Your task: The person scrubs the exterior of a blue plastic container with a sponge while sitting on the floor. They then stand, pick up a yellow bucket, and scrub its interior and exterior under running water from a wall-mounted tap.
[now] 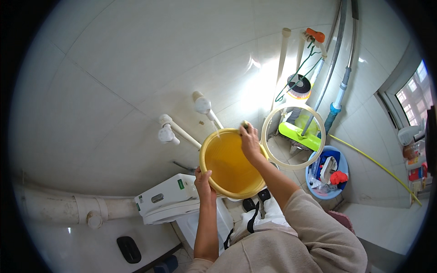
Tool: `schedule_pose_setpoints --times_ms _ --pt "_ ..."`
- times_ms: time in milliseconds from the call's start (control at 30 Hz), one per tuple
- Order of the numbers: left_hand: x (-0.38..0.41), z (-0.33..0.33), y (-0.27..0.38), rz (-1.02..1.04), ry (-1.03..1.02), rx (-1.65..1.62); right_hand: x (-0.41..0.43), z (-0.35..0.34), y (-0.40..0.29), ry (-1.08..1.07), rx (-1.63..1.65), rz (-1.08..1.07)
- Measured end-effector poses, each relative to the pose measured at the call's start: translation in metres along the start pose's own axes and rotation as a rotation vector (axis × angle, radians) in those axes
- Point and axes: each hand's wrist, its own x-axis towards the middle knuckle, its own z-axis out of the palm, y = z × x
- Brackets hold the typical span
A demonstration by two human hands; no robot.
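A round yellow plastic basin [228,160] is tilted under a wall tap [203,106], and a thin stream of water runs from the tap into it. My left hand [205,184] grips the basin's rim at its lower left, thumb over the edge. At the rim's upper right is my right hand [251,140], with its fingers closed around a small dark and yellowish object, perhaps a scrubbing sponge, partly hidden by them. A cream plastic ring [264,136] stands just right of the basin.
A second tap [166,134] is on the wall at left, above a white toilet cistern [167,198]. To the right are a lime-green broom head [300,136], several poles and a blue tub [344,167] of mixed items. A yellow hose [375,163] crosses the right wall.
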Motion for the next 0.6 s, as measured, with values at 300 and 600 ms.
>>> schedule_pose_setpoints --times_ms 300,600 --pt "0.000 0.000 0.004 0.013 0.029 0.080 -0.040 -0.013 0.021 -0.046 0.177 -0.070" --pt "0.014 0.003 0.014 0.074 0.134 0.030 -0.087 -0.046 0.035 -0.444 -0.176 -0.318"
